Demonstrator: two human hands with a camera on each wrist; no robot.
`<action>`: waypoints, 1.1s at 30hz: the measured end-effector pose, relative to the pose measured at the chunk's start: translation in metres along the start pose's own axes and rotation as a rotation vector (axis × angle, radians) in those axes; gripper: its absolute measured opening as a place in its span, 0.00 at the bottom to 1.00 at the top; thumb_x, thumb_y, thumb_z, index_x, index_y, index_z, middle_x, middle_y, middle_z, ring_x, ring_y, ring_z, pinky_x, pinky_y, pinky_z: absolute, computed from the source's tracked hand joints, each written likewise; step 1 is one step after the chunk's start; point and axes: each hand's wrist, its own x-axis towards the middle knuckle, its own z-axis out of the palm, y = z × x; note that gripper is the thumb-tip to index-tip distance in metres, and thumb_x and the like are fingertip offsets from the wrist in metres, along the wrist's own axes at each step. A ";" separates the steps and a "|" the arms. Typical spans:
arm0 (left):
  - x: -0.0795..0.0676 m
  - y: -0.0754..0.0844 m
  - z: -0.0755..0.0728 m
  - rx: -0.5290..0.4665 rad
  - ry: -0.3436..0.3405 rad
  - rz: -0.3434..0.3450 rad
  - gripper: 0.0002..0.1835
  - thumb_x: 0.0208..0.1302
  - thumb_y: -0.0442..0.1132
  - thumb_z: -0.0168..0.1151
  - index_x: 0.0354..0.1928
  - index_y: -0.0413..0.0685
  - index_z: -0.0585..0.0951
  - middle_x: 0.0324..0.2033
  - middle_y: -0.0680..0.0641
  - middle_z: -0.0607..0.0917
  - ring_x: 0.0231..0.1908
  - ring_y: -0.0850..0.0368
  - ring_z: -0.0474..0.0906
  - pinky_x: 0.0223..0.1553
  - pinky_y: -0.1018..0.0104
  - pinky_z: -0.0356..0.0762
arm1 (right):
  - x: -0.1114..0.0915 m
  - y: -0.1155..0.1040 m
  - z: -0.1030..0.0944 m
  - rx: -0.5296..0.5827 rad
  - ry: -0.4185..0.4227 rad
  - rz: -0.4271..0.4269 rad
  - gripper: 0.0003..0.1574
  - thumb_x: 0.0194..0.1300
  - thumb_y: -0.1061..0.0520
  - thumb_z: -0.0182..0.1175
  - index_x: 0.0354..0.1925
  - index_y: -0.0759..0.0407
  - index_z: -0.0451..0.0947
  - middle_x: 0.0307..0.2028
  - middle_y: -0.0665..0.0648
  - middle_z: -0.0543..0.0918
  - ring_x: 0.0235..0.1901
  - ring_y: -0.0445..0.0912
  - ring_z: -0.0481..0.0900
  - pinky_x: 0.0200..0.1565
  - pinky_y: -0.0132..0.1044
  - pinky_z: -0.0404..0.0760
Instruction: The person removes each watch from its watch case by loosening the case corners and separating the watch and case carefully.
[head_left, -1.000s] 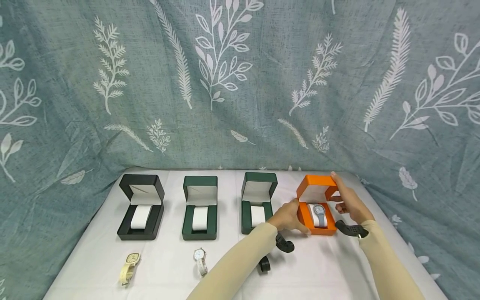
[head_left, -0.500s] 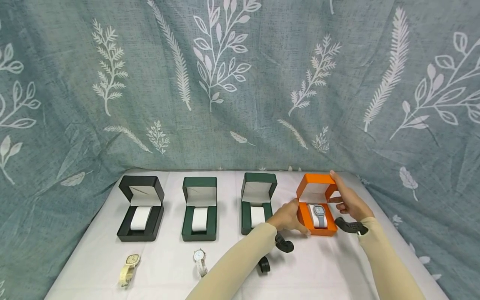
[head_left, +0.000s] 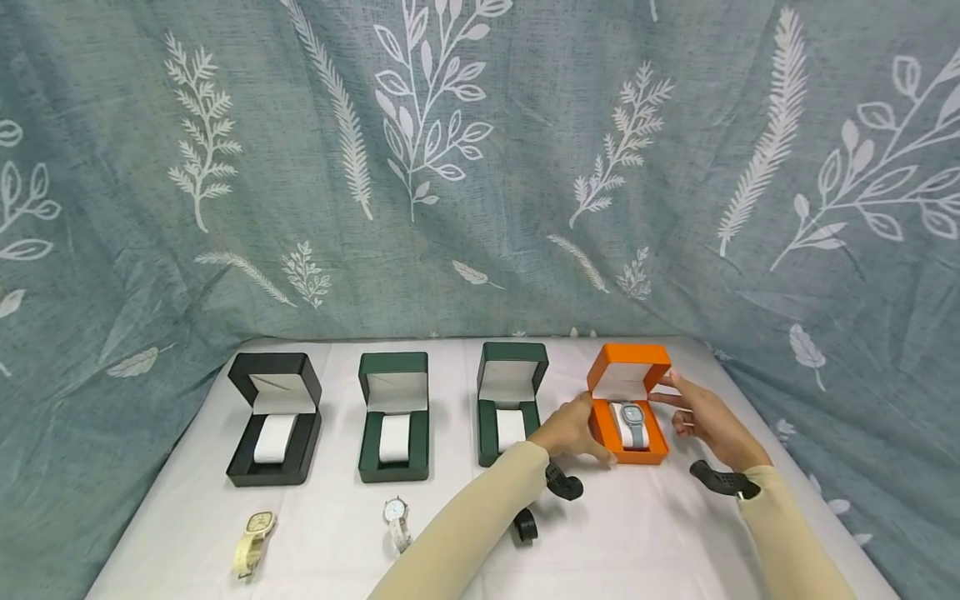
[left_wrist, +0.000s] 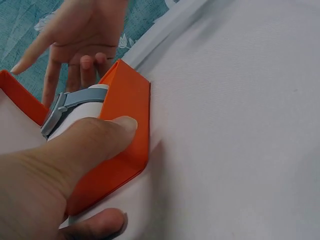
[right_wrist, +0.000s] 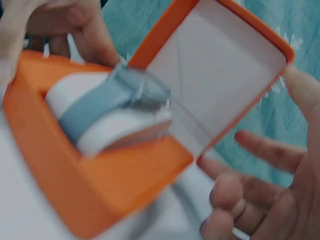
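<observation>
An orange watch box [head_left: 647,456] stands open at the right of the table. A watch with a blue-grey strap [head_left: 633,417] is wrapped round the white cushion [right_wrist: 72,92] inside it. My left hand [head_left: 572,427] grips the box at its left front corner, the thumb pressed on the front wall in the left wrist view. Beside the raised lid [head_left: 630,353] is my right hand [head_left: 708,421], its fingers spread and loosely bent. In the right wrist view a fingertip touches or nearly touches the lid's edge, and nothing is held.
To the left stand a black watch box [head_left: 273,450] and two green ones [head_left: 393,472] [head_left: 487,442], open with white cushions. In front lie a yellowish watch [head_left: 253,543], a white-strapped watch [head_left: 397,523] and a black round thing [head_left: 526,525]. A patterned curtain [head_left: 480,217] hangs behind.
My right hand has slid from the orange lid's top right corner down to its right side. My left hand keeps its hold on the box. The head view has shifted slightly.
</observation>
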 end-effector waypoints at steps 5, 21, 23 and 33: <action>0.000 -0.001 0.000 -0.010 -0.002 -0.008 0.52 0.40 0.42 0.90 0.69 0.49 0.70 0.58 0.55 0.81 0.55 0.63 0.77 0.61 0.68 0.72 | -0.011 0.017 -0.003 -0.074 -0.009 -0.089 0.42 0.79 0.35 0.52 0.78 0.55 0.58 0.68 0.68 0.73 0.33 0.49 0.74 0.39 0.46 0.77; -0.002 0.001 -0.001 -0.010 -0.017 -0.017 0.51 0.41 0.42 0.89 0.68 0.45 0.69 0.56 0.52 0.82 0.54 0.63 0.78 0.59 0.70 0.73 | -0.017 0.030 0.002 -0.142 -0.099 -0.053 0.50 0.71 0.47 0.68 0.82 0.44 0.54 0.74 0.74 0.61 0.44 0.56 0.80 0.39 0.47 0.82; -0.002 0.001 -0.001 -0.010 -0.022 -0.020 0.51 0.42 0.42 0.89 0.69 0.45 0.69 0.57 0.52 0.81 0.54 0.63 0.78 0.59 0.70 0.73 | -0.016 0.032 0.002 -0.143 -0.110 -0.049 0.50 0.71 0.48 0.68 0.82 0.44 0.54 0.74 0.74 0.60 0.45 0.56 0.80 0.39 0.47 0.82; -0.001 0.000 0.000 0.000 -0.029 -0.013 0.54 0.42 0.42 0.89 0.71 0.47 0.68 0.60 0.53 0.80 0.56 0.62 0.77 0.61 0.69 0.71 | -0.013 0.035 0.000 -0.163 -0.159 -0.040 0.50 0.70 0.48 0.68 0.81 0.45 0.56 0.74 0.72 0.59 0.47 0.55 0.77 0.39 0.46 0.81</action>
